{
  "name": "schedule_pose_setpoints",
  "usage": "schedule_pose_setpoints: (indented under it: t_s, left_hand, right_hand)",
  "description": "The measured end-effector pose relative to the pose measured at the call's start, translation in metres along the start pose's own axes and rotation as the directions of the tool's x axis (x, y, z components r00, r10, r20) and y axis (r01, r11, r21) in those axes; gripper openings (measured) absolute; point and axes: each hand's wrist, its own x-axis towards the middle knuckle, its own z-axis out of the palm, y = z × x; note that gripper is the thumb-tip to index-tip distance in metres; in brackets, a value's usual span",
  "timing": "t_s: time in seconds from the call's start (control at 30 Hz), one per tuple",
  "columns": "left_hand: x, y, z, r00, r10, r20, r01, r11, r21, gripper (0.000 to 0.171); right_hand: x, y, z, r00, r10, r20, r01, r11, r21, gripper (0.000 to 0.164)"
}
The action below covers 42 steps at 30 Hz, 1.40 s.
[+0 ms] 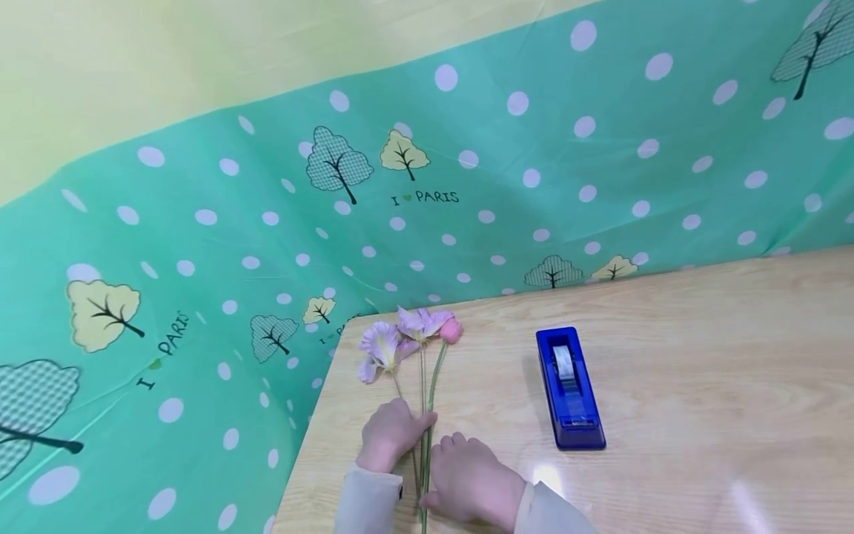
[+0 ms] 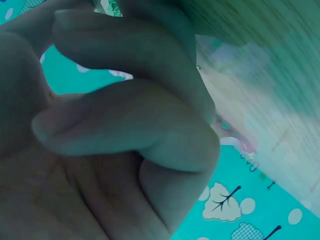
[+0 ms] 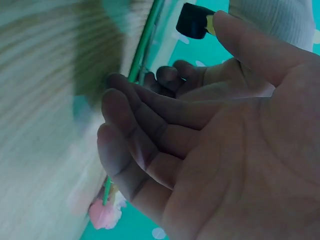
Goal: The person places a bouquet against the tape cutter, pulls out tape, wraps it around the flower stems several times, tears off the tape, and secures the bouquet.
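Three artificial flowers lie side by side on the wooden table: two with lilac petals [image 1: 382,345] and one pink bud [image 1: 451,330], also low in the right wrist view. Their long green stems [image 1: 437,374] run toward the near edge. My left hand [image 1: 394,430] holds the stems about midway, its thumb reaching over them; its curled fingers [image 2: 125,120] fill the left wrist view, where the stems are hidden. Just right of the lower stems is my right hand [image 1: 470,478], palm bared and fingers [image 3: 150,125] loosely bent beside them, nothing gripped.
A blue tape dispenser [image 1: 571,389] with a roll of clear tape stands to the right of the hands on the wooden table [image 1: 720,356]. Green dotted cloth [image 1: 467,245] with printed trees hangs along the back and left edges.
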Motion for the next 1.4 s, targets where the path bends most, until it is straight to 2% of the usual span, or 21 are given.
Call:
schedule_pose_setpoints:
  t_s: [0.2, 0.4, 0.6, 0.73, 0.9, 1.13, 1.27, 1.4]
  left_hand:
    - [0.0011, -0.0020, -0.0034, 1.000, 0.015, 0.016, -0.015, 1.000, 0.005, 0.042]
    - [0.0028, -0.0007, 0.0003, 1.000, 0.007, 0.017, -0.008, 1.000, 0.015, 0.041]
    - [0.0039, -0.0015, 0.0040, 1.000, -0.031, 0.000, 0.031, 0.999, -0.025, 0.048]
    - [0.0033, -0.0009, 0.0043, 1.000, -0.026, -0.005, 0.026, 0.999, -0.036, 0.050]
    - [0.0039, 0.0003, 0.0048, 1.000, 0.006, 0.009, -0.005, 0.999, -0.051, 0.042]
    - [0.0055, 0.0008, 0.0061, 0.998, 0.065, 0.014, -0.063, 0.990, -0.126, 0.042]
    - [0.0054, 0.0003, 0.0056, 0.993, 0.111, 0.050, -0.100, 0.978, -0.185, 0.040]
    - [0.0055, 0.0007, 0.0045, 0.982, 0.158, 0.101, -0.124, 0.951, -0.282, 0.036]
  right_hand:
    - [0.0024, -0.0008, 0.0000, 1.000, 0.002, 0.018, -0.002, 1.000, -0.015, 0.064]
    - [0.0012, 0.0003, 0.0015, 1.000, 0.001, 0.027, -0.001, 1.000, 0.030, 0.065]
    - [0.0016, 0.0013, 0.0021, 0.999, -0.006, 0.036, 0.006, 1.000, 0.012, 0.066]
    - [0.0010, 0.0017, 0.0023, 0.999, -0.001, 0.032, 0.001, 1.000, 0.007, 0.067]
    - [-0.0003, 0.0028, 0.0025, 1.000, -0.002, 0.031, 0.002, 1.000, -0.006, 0.064]
    - [-0.0001, 0.0043, 0.0025, 0.999, -0.007, 0.041, 0.007, 1.000, -0.005, 0.062]
    - [-0.0002, 0.0060, 0.0025, 0.999, -0.002, 0.042, 0.002, 1.000, 0.013, 0.063]
    - [0.0000, 0.0089, 0.0019, 0.999, 0.004, 0.038, -0.005, 0.999, 0.032, 0.062]
